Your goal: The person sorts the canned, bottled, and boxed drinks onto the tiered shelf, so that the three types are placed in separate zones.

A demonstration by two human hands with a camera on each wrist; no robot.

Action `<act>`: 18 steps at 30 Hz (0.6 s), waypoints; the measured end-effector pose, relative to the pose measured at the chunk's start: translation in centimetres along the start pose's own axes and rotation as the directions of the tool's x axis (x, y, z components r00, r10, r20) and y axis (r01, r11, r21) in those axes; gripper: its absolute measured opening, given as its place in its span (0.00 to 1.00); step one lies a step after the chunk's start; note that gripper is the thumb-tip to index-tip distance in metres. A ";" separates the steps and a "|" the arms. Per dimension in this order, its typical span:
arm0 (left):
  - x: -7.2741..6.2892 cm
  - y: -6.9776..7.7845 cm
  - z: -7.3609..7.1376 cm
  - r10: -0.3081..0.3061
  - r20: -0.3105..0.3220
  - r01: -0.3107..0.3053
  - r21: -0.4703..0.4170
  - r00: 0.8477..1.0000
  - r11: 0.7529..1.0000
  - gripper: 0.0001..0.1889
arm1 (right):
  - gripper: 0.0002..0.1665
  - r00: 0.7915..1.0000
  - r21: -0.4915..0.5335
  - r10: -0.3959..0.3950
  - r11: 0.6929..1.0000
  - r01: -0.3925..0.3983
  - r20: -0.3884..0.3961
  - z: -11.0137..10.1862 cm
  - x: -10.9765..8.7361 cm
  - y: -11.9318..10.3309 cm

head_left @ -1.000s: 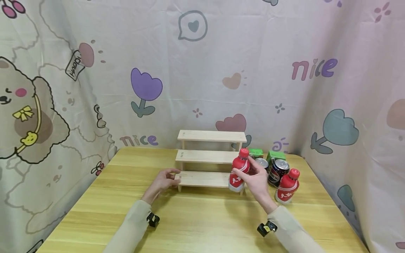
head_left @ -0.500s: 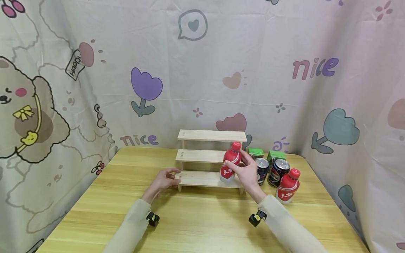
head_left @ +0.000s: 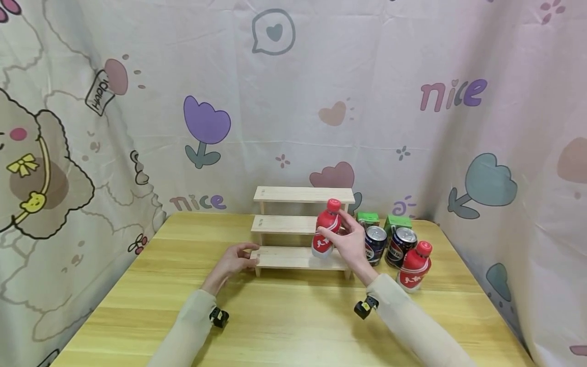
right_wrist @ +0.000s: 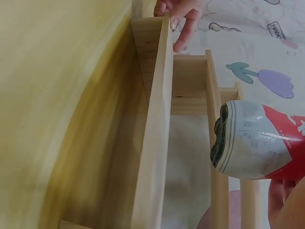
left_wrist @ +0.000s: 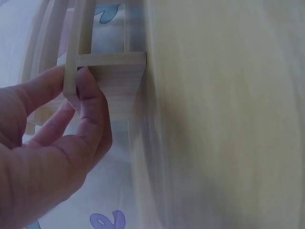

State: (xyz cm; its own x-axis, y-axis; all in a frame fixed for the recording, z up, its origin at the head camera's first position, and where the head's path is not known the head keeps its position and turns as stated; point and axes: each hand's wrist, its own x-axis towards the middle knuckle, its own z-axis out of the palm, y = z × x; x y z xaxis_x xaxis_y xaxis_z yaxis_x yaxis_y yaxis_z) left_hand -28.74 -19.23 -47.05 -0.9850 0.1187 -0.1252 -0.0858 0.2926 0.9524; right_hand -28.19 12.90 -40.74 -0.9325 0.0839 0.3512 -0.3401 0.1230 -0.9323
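A small three-tier wooden shelf rack (head_left: 286, 258) stands at the back of the table. My left hand (head_left: 233, 262) pinches the left end of its lowest board; in the left wrist view the thumb is on one face and curled fingers (left_wrist: 90, 112) on the other. A red drink bottle (head_left: 327, 227) with a red cap and whitish base is gripped by my right hand (head_left: 352, 247), between thumb and fingers. The bottle is over the right half of the lowest board. In the right wrist view its base (right_wrist: 238, 138) is apart from that board.
Right of the rack are two dark cans (head_left: 375, 247) (head_left: 400, 248), with two green-topped boxes (head_left: 368, 219) (head_left: 398, 222) behind them. Another red bottle (head_left: 414, 267) stands in front on the right. A patterned cloth (head_left: 284, 117) hangs behind the wooden table (head_left: 293, 316).
My right hand has carried the bottle leftward and slightly upward from the rack's right end, uncovering the nearer can. My left hand keeps its hold. The head view has shifted slightly.
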 end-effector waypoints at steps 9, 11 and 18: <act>-0.3 -0.4 0.4 0.007 -0.007 -0.007 0.001 1.000 1.000 0.25 | 0.38 0.998 -0.015 -0.055 0.998 0.056 0.027 1.6 1.0 -0.7; -0.4 -0.4 0.4 0.004 -0.007 -0.004 0.009 1.000 1.000 0.25 | 0.39 0.998 -0.010 -0.058 0.998 0.058 0.034 2.1 1.2 -1.0; -0.4 -0.1 0.1 0.009 -0.014 -0.009 -0.004 1.000 1.000 0.25 | 0.40 0.995 0.006 -0.082 0.997 0.082 0.054 3.7 2.6 -2.5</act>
State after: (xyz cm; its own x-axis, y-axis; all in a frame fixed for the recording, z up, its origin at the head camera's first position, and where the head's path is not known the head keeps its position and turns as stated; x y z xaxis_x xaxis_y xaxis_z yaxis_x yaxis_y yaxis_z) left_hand -28.32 -19.19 -47.12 -0.9877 0.1081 -0.1128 -0.0775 0.2879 0.9545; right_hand -30.18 9.19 -37.80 -0.9065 0.0202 0.4218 -0.4164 0.1237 -0.9007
